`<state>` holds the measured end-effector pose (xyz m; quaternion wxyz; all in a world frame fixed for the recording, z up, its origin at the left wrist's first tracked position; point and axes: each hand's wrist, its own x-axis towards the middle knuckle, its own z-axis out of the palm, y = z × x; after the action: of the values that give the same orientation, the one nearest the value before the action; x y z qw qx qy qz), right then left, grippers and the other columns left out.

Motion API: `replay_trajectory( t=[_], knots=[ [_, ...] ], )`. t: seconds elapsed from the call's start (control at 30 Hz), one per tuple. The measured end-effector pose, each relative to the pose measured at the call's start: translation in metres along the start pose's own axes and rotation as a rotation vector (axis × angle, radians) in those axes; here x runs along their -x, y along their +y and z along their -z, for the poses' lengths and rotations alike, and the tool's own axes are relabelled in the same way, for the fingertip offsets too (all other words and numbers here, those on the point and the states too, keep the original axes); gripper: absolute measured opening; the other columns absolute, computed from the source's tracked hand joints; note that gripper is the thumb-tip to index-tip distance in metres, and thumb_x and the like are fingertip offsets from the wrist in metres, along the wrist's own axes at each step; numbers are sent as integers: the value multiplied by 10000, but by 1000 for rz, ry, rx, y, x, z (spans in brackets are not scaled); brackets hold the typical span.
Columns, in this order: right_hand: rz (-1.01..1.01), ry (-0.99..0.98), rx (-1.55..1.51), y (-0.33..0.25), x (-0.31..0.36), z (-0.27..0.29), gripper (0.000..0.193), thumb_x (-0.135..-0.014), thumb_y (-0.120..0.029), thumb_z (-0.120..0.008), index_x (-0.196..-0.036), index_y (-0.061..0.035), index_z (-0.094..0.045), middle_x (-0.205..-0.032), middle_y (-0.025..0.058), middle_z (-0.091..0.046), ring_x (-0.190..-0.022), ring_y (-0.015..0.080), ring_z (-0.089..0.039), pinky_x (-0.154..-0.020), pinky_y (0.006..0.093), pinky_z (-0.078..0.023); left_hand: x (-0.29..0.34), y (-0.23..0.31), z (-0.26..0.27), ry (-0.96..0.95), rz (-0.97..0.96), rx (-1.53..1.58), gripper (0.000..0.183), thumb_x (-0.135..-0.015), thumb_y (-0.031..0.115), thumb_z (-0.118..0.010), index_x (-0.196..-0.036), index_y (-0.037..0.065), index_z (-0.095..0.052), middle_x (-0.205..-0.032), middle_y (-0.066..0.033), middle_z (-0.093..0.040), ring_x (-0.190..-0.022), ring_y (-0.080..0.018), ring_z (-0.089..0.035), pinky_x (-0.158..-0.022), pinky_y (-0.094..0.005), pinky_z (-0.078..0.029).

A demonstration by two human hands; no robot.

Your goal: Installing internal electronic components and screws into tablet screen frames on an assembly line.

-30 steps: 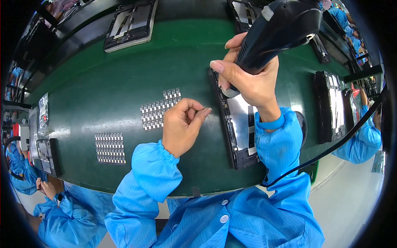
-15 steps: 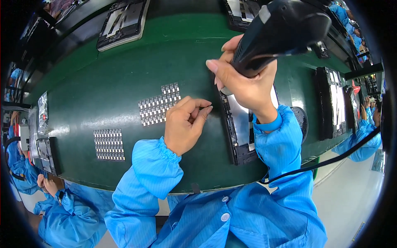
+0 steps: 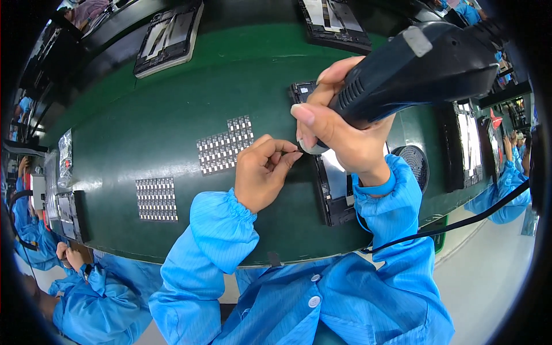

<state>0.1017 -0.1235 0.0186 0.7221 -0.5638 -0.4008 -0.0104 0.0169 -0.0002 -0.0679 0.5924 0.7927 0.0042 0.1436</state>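
Observation:
My right hand [image 3: 351, 135] wraps round a bulky black handheld tool [image 3: 414, 75] with ribbed slots on its side. It hovers over an opened tablet-like device [image 3: 336, 214] with a black frame and silvery inside, which the hand partly covers. A pale rounded piece [image 3: 313, 148] shows under the right fingers; its kind is unclear. Close by, my left hand [image 3: 261, 172] pinches thumb and forefinger together at the device's left edge. Whatever is in that pinch is too small to make out. Left of it lies a block of small black-and-white parts [image 3: 215, 152] in rows.
Another grid of small parts [image 3: 157, 199] lies on the green table [image 3: 115, 224]. Opened devices [image 3: 169, 40] stand on the far ledge, with a stack [image 3: 463, 144] at right. Beside my right sleeve sits a round black mesh item [image 3: 413, 164]. A black cable [image 3: 454, 224] crosses my right forearm.
The black tool has tilted, its bulky end swinging to the right. My left fingertips, still pinched, have moved slightly right and down beside my right fingers.

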Motion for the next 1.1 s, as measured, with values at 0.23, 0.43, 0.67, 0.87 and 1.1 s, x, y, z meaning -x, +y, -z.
replay_trajectory(
  t=[0.23, 0.43, 0.67, 0.87, 1.1],
  knots=[
    [-7, 16, -12, 4, 0, -2, 395, -764, 90, -666, -1062, -5, -425, -612, 82, -573, -498, 133, -569, -486, 270, -493, 0, 2, 1, -3, 43, 3, 119, -743, 25, -724, -839, 3, -658, -602, -25, -427, -507, -96, -408, -459, -258, -353],
    [3, 18, 4, 6, 0, -4, 386, -759, 84, -676, -1039, -5, -426, -611, 77, -572, -506, 120, -573, -489, 252, -484, 0, -1, 1, 1, 50, -2, 114, -743, 28, -723, -834, 5, -658, -600, -28, -430, -504, -100, -413, -457, -264, -357],
    [44, -11, 56, 5, 0, -7, 383, -752, 91, -676, -1027, -2, -426, -614, 73, -576, -504, 111, -570, -479, 225, -460, 0, -4, 3, 8, -31, -5, 107, -748, 9, -705, -843, 1, -657, -600, -41, -449, -505, -109, -439, -460, -271, -369],
    [10, 14, -6, 3, 0, -3, 372, -747, 94, -679, -1013, 3, -435, -603, 73, -572, -501, 111, -569, -470, 227, -462, -1, 15, 9, -20, 118, -102, 193, -730, 52, -731, -904, 30, -653, -657, -55, -473, -514, -138, -467, -471, -274, -381],
    [104, 200, -26, -6, -14, 26, 322, -729, 73, -709, -996, 21, -537, -613, 54, -608, -497, 87, -568, -444, 210, -438, 44, 52, -37, -302, -569, -568, 507, -641, 423, -746, -975, 62, -625, -728, -34, -483, -629, -169, -508, -471, -289, -426]
  ],
)
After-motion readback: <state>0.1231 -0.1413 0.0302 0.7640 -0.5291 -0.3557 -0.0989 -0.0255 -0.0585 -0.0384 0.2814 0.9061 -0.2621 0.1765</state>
